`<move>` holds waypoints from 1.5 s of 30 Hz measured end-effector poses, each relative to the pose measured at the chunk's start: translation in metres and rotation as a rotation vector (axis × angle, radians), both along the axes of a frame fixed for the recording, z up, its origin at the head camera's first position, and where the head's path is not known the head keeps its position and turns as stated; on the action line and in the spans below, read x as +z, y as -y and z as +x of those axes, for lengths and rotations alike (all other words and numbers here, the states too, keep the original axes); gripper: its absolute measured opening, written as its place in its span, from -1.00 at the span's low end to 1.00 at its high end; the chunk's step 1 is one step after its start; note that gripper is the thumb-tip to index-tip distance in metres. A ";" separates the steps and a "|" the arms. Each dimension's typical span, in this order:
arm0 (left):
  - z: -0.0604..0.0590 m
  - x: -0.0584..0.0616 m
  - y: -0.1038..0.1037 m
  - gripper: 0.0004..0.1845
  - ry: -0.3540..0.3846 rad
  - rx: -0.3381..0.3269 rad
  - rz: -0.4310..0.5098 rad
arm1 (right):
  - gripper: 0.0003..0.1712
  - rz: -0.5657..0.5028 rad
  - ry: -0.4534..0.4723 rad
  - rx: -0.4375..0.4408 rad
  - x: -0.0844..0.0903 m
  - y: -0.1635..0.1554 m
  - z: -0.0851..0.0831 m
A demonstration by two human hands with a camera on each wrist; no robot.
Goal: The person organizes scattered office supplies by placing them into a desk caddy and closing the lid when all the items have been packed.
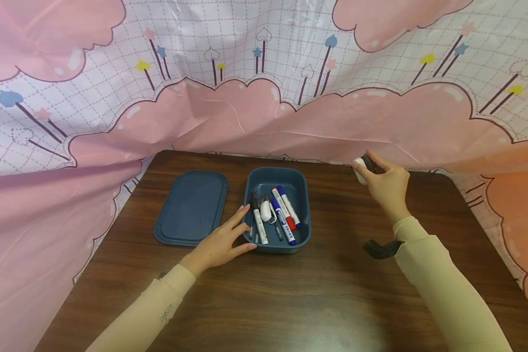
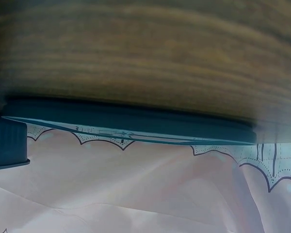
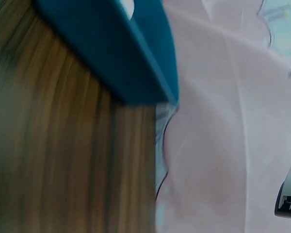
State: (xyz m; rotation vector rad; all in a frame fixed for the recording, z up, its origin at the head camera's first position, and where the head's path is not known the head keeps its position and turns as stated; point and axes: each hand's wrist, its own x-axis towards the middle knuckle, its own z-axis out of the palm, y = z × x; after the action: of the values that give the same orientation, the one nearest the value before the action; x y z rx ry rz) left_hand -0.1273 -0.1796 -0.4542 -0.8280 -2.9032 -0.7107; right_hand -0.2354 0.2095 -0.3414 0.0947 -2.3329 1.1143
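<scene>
A dark blue-grey plastic box stands on the table with several markers, pens and a small white object inside. At its left front corner, my left hand rests with spread fingers touching the rim. My right hand, raised to the right of the box, grips a small white and black object between thumb and fingers. The right wrist view shows this object's slotted, dark-edged end at the right edge; its kind is unclear.
The matching flat lid lies left of the box on the dark wooden table. A pink and white patterned curtain hangs behind the table and along its sides. A black strap sticks out from the right wrist.
</scene>
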 end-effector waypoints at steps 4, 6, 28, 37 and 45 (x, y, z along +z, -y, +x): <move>-0.001 -0.001 0.000 -0.41 -0.014 -0.010 0.003 | -0.47 -0.051 -0.043 0.089 0.007 0.025 0.002; -0.001 -0.001 -0.001 -0.41 -0.021 -0.016 0.008 | -0.47 -0.066 -0.061 0.124 0.010 0.036 0.003; 0.000 -0.001 0.000 -0.38 0.002 -0.009 0.021 | -0.42 -0.016 -0.047 0.306 0.000 0.127 0.012; -0.001 -0.001 0.000 -0.40 -0.007 -0.008 0.018 | -0.38 0.021 0.027 0.384 -0.012 0.146 0.020; -0.001 -0.001 0.000 -0.39 0.005 0.002 0.008 | -0.35 0.080 0.079 0.437 -0.027 0.149 0.020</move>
State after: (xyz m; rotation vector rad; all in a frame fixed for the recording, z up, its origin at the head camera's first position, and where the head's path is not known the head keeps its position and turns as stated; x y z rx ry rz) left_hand -0.1279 -0.1794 -0.4549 -0.8237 -2.9028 -0.7247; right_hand -0.2157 0.0601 -0.3687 0.6256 -2.4965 1.2419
